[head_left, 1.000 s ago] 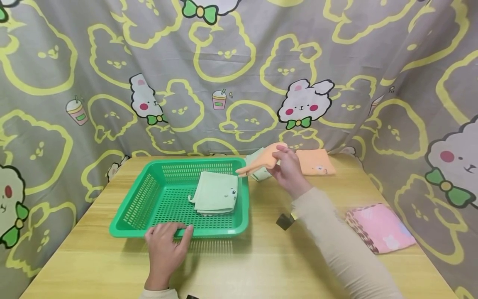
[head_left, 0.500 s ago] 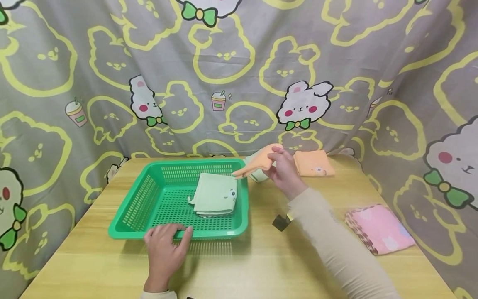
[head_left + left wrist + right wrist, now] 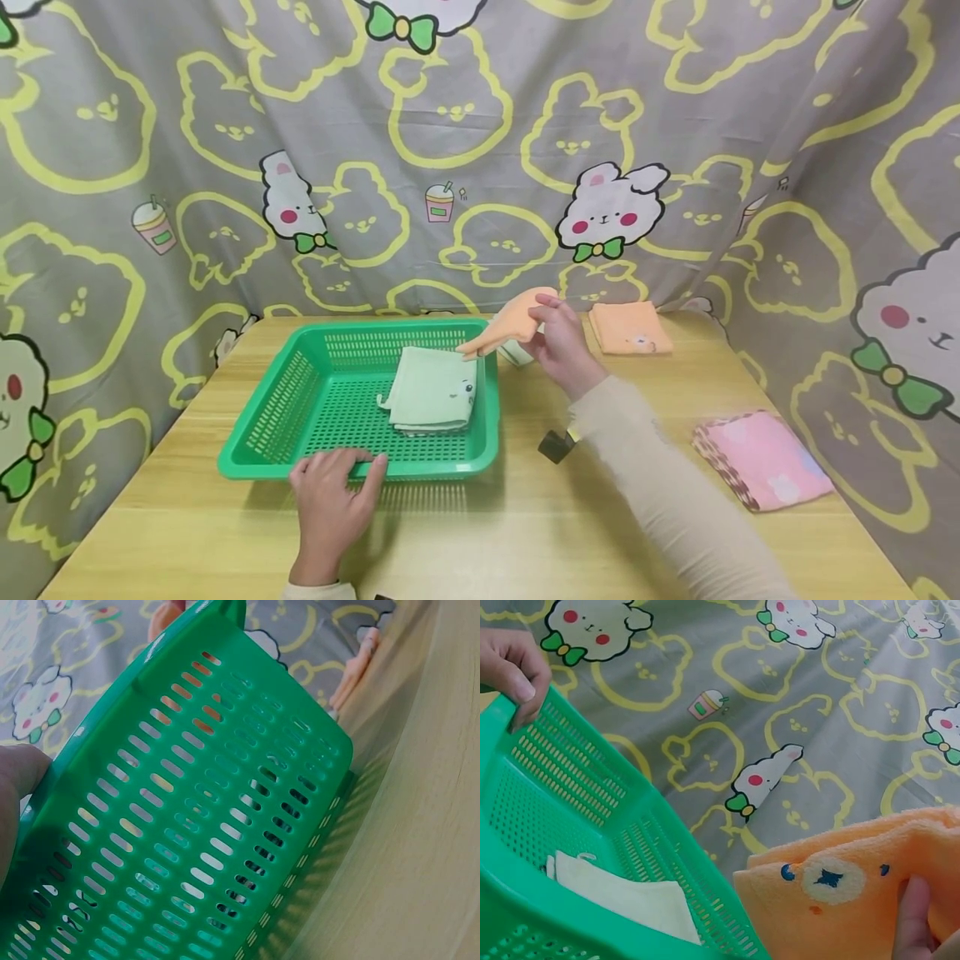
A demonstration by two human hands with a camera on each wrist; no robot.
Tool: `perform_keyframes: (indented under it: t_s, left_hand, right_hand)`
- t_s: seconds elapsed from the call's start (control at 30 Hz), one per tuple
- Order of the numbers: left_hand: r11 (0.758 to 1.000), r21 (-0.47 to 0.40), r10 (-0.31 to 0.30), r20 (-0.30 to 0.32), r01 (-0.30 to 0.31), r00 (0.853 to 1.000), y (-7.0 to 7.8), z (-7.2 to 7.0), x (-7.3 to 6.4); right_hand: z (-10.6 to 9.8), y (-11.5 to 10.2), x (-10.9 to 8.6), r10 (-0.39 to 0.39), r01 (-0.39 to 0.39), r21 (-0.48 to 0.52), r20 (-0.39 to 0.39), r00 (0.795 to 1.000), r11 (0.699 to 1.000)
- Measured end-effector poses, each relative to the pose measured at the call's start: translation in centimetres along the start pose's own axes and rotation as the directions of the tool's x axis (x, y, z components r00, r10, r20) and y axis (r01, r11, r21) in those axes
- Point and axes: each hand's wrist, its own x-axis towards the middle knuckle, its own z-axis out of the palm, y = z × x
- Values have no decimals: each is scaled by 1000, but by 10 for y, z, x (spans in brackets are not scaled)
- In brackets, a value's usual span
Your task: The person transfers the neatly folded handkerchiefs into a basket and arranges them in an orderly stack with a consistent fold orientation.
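Observation:
My right hand (image 3: 564, 343) pinches a folded orange towel (image 3: 513, 323) by its right end, holding it in the air. Its free left end overlaps the right rim of the green plastic basket (image 3: 491, 417). The right wrist view shows an embroidered bear face on this towel, with my thumb (image 3: 913, 919) pressed on the cloth. My left hand (image 3: 333, 504) grips the basket's near rim, fingers over the edge. Inside the basket, toward the right, lies a folded pale green towel (image 3: 433, 387) with a small stitched face.
Another folded orange towel (image 3: 630, 327) lies at the back right of the wooden table (image 3: 480, 550). A second pale green towel (image 3: 516, 352) is mostly hidden behind my right hand's towel. A folded pink towel (image 3: 765, 460) lies at the right. A patterned curtain (image 3: 480, 125) stands behind.
My right hand has moved a little to the left with the orange towel, bringing its loose end across the basket's right rim. The left hand and the basket have stayed put.

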Motion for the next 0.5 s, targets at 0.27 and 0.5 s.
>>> perform_keyframes:
  t_s: [0.27, 0.5]
  left_hand:
    - [1000, 0, 0, 3, 0, 1000, 1, 1, 1]
    - [1000, -1, 6, -1, -6, 1000, 1, 0, 1]
  right_hand:
    - [6, 1, 0, 24, -24, -5, -11, 1000, 1000]
    - [10, 6, 2, 25, -25, -10, -14, 1000, 1000]
